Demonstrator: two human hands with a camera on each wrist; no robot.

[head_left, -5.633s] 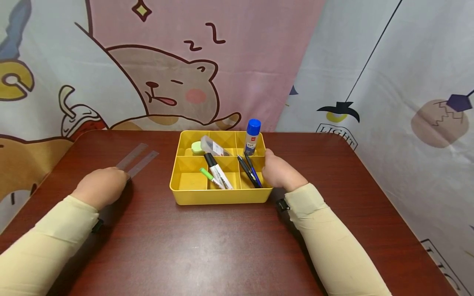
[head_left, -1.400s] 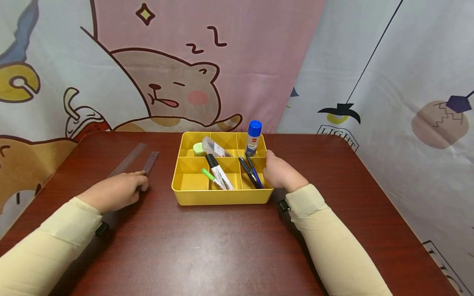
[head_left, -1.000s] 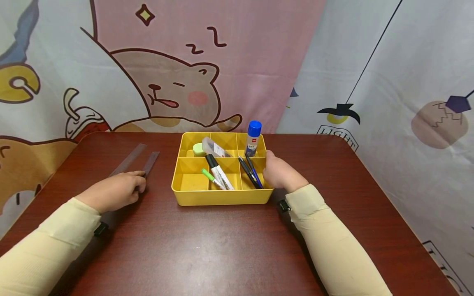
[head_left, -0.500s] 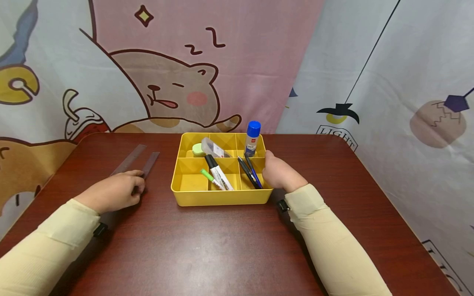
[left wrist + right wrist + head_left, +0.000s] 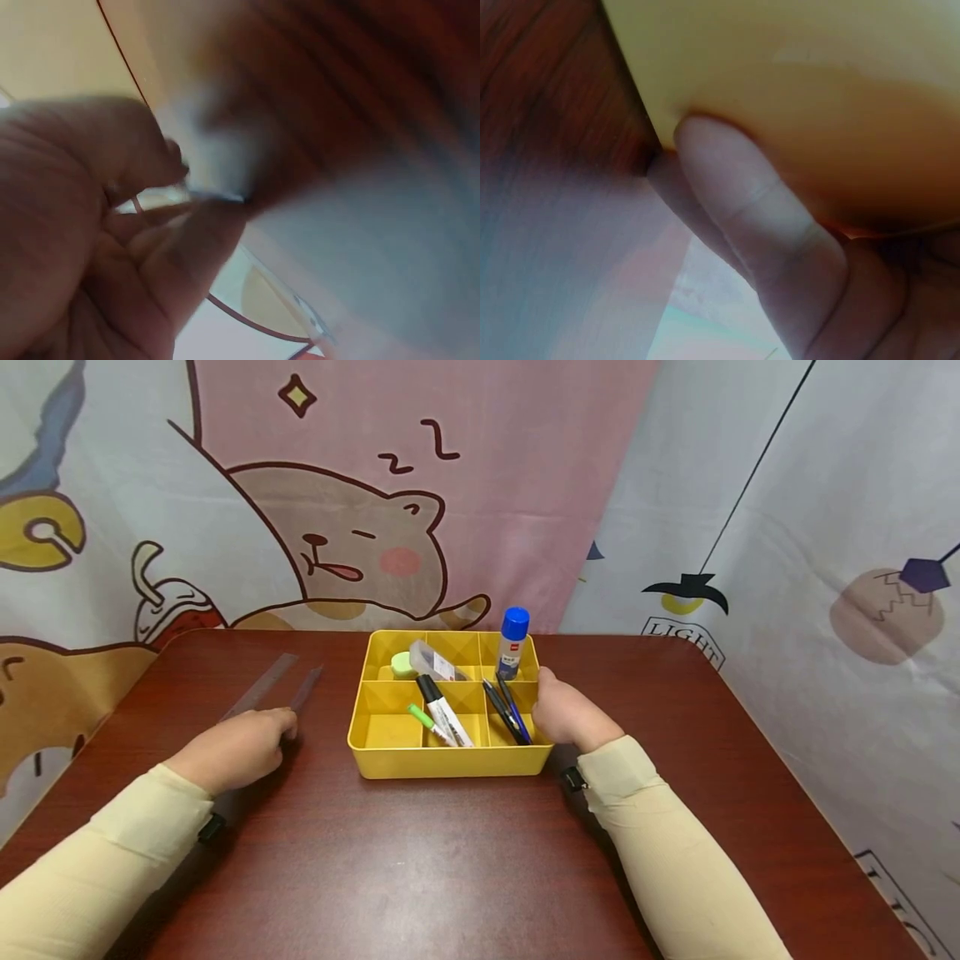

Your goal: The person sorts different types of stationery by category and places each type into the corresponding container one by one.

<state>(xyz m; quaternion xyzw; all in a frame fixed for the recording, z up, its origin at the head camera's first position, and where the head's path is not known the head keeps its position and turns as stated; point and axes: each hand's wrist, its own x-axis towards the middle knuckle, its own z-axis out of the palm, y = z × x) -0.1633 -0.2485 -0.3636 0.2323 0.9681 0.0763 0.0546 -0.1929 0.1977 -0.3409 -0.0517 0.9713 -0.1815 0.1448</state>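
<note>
On the left of the table, my left hand (image 5: 236, 747) pinches the near end of a clear ruler (image 5: 306, 687), which shows as a thin tilted strip beyond the fingers. In the left wrist view, thumb and finger (image 5: 199, 247) meet at its bright edge. Just left of it lies a second clear ruler (image 5: 262, 683), its near end hidden behind the hand. My right hand (image 5: 572, 710) grips the right side of a yellow divided organizer box (image 5: 450, 764). The right wrist view has a digit pressed along the yellow wall (image 5: 817, 97).
The box's compartments hold a blue-capped glue stick (image 5: 512, 643), a black-capped marker (image 5: 447, 714), a green-capped pen (image 5: 426, 720), dark pens (image 5: 502, 710), a clear plastic case (image 5: 437, 662) and a pale green round item (image 5: 402, 665). A printed cloth (image 5: 525, 485) hangs behind the table (image 5: 420, 860).
My left fingers, earlier spread on the right-hand ruler, now close on its end, and that ruler has turned from flat to tilted. My right hand and the box stay in place.
</note>
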